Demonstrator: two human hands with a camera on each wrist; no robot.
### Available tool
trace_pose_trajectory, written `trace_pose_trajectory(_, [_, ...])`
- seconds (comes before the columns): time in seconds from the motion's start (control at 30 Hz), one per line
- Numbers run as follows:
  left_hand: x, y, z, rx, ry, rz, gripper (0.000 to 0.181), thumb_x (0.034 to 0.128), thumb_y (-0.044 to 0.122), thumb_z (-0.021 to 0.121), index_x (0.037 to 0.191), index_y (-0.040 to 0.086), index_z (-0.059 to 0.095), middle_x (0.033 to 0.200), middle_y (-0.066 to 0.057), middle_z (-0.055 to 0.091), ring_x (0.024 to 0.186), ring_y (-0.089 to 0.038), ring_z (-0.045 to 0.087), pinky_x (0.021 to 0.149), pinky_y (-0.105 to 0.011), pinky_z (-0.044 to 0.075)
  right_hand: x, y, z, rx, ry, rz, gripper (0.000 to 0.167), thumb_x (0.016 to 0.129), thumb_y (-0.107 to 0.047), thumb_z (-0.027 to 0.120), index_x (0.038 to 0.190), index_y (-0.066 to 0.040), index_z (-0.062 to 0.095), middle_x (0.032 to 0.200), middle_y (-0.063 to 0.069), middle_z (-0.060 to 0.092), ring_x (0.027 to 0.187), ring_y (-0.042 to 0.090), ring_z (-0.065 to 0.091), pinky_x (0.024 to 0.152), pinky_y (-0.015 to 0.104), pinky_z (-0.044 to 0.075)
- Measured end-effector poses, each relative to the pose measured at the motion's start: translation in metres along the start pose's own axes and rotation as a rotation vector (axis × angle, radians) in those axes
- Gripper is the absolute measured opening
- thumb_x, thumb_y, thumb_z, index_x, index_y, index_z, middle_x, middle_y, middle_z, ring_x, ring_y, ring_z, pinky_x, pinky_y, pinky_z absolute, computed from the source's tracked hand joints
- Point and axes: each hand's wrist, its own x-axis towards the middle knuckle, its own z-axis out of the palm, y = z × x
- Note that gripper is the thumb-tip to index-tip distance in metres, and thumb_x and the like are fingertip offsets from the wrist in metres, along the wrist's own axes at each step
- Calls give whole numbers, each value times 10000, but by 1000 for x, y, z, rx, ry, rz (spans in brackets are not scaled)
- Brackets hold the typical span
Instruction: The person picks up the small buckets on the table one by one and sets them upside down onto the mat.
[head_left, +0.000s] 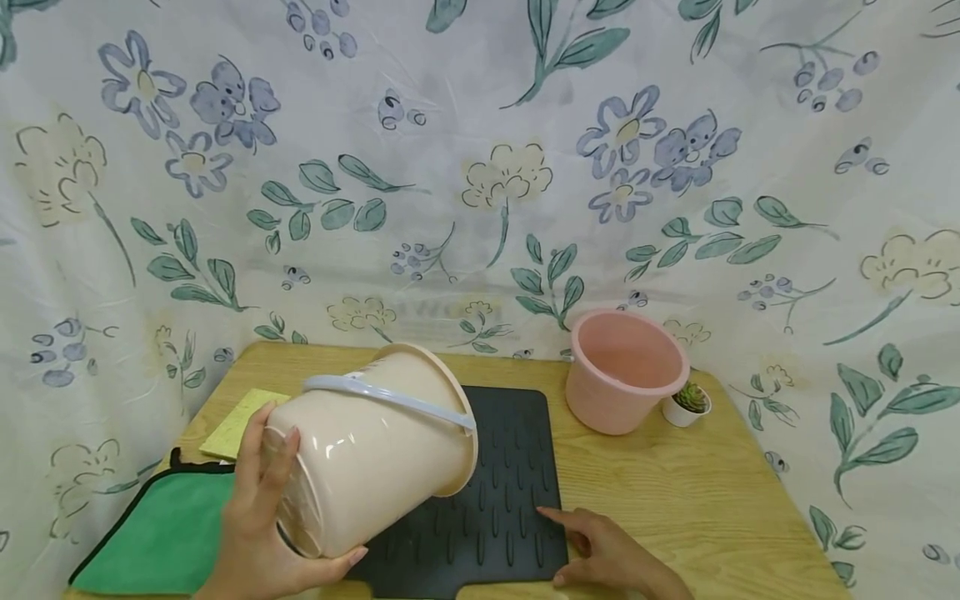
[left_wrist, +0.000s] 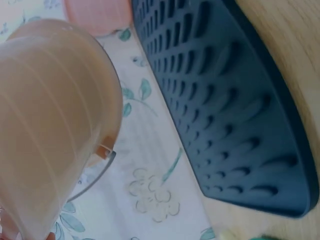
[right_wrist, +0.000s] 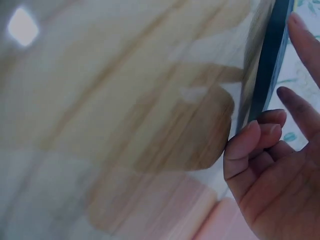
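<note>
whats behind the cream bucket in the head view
The black ridged mat and wooden table show past the cream bucket, which hides the mat's far left corner.

A light wood-grained table (head_left: 675,475) carries everything here. Flat on its middle lies a black mat (head_left: 517,467) (its top studded with long raised ridges, part of it hidden in the head view). Toward the left edge is a green cloth (head_left: 150,533) with black edging, a yellow cloth (head_left: 242,418) just beyond. At the far right a pink bucket (head_left: 603,402) stands upright, just beside a small potted succulent (head_left: 688,400).
</note>
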Motion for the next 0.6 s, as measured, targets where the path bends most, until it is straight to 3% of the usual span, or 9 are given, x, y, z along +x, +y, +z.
trace_pose_trajectory(0.17, [8, 0, -5, 94, 42, 90, 1160, 614, 811, 695, 1397, -14, 471, 1448, -397, 332, 1207, -391, 423, 976, -72, 301, -3, 1, -2, -115, 17, 13, 780, 835, -335, 795, 1470, -24, 467, 738, -19, 440, 633, -41, 351, 568, 163, 320])
trace_pose_trajectory(0.27, [10, 0, -11, 189, 35, 109, 1152, 601, 855, 646, 1387, 26, 496, 1440, -376, 363, 1169, -423, 449, 914, -140, 374, -4, 1, -3, -146, 12, 10, 754, 864, -345, 765, 1474, -22, 460, 765, -57, 434, 638, -44, 350, 568, 159, 314])
trace_pose_trajectory(0.37, [10, 0, -16, 251, 16, 108, 1160, 590, 889, 610, 1392, 59, 500, 1446, -360, 369, 1146, -438, 456, 895, -178, 366, -5, 1, -3, -152, 9, -14, 711, 903, -322, 728, 1472, 2, 451, 766, -56, 443, 635, -51, 354, 566, 153, 319])
trace_pose_trajectory(0.6, [16, 0, -21, 263, 39, 143, 1122, 632, 880, 573, 1388, 54, 504, 1427, -383, 378, 1189, -501, 431, 1012, -76, 242, -4, 3, 0, -134, 28, 28, 671, 915, -358, 700, 1453, -18, 487, 752, -85, 456, 628, -52, 384, 561, 163, 344])
